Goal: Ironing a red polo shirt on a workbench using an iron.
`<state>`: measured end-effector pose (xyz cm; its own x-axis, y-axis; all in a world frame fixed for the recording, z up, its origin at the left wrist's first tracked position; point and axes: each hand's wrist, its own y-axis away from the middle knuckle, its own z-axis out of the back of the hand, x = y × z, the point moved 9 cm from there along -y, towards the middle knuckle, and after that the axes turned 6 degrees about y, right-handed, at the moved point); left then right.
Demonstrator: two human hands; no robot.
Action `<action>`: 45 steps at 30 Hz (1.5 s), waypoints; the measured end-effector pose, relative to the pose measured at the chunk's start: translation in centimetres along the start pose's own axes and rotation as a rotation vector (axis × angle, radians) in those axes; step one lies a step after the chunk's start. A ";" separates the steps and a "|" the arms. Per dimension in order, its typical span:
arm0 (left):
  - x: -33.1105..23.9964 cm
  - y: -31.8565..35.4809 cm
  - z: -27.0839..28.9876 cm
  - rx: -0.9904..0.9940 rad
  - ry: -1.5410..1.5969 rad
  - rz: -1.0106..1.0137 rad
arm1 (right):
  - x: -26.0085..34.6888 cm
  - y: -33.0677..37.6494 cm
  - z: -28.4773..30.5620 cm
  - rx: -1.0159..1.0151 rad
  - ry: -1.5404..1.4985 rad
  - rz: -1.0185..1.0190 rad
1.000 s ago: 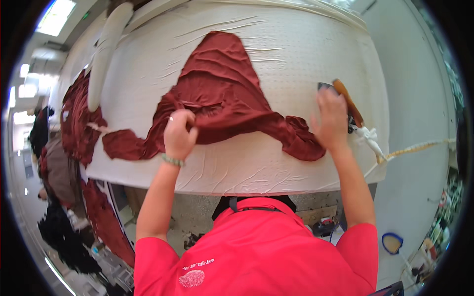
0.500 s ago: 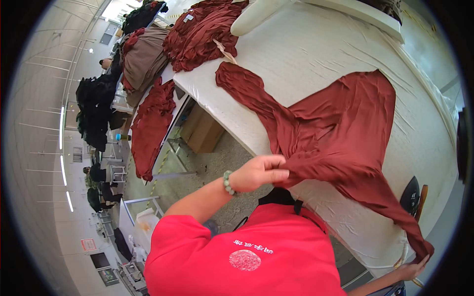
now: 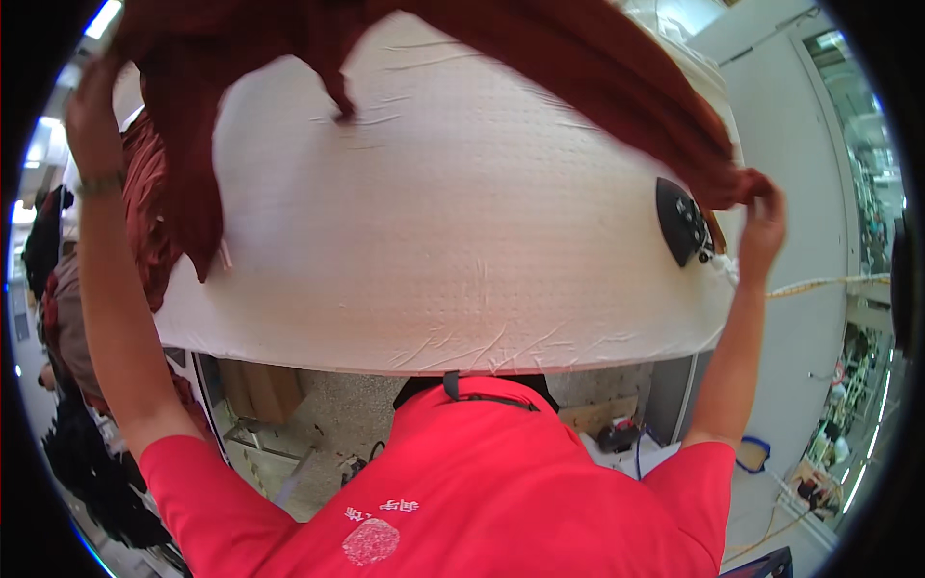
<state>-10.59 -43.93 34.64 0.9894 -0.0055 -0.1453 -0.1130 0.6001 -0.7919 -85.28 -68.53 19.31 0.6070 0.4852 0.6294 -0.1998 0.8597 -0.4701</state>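
A dark red long-sleeved garment is stretched in the air between my two raised hands, over the white padded table. At the far left, my left hand is closed on one part of it; the fingertips are dim and partly hidden by cloth. On the right, my right hand grips a sleeve end between closed fingers. Loose parts hang down from the cloth near the left and at the middle. The garment's upper part runs out of view at the top and is smeared by motion.
A black iron rests on the table's right side, close to my right hand, with a pale cord running right. Red cloth is heaped beyond the left edge. A cardboard box stands beneath the table.
The garment was lying on the table and is now lifted and spread. My left hand has swung far left and up, my right hand upward. The view has turned to face the table.
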 end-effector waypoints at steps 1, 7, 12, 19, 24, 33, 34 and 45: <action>2.8 5.2 -2.7 0.044 0.404 0.337 | 0.3 1.8 -2.1 0.098 0.166 0.018; -3.0 42.2 -8.9 0.819 0.354 0.597 | -6.5 17.1 -9.3 0.430 0.458 0.156; -10.4 42.1 -11.5 0.505 0.555 1.109 | -4.6 19.0 -11.1 0.494 0.667 -0.042; -9.7 37.6 -11.3 0.736 0.674 1.292 | -4.3 16.3 -10.1 0.372 0.426 -0.260; -5.9 41.6 -5.7 0.699 0.610 1.255 | -6.1 21.4 -6.5 0.450 0.512 0.143; -8.9 45.6 -9.3 0.730 0.556 1.470 | -3.5 23.3 -8.3 0.444 0.454 -0.757; -8.8 46.2 -10.1 0.833 0.567 1.414 | -4.4 23.6 -9.1 0.512 0.446 -0.798; -7.9 45.4 -7.6 0.787 0.568 1.314 | -7.3 28.3 -4.4 0.671 0.521 -0.197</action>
<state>-24.28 -22.73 -4.72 0.0771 0.6392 -0.7652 -0.5544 0.6653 0.5000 -91.96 -48.47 -1.30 0.9200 0.3243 0.2201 -0.3658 0.9121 0.1849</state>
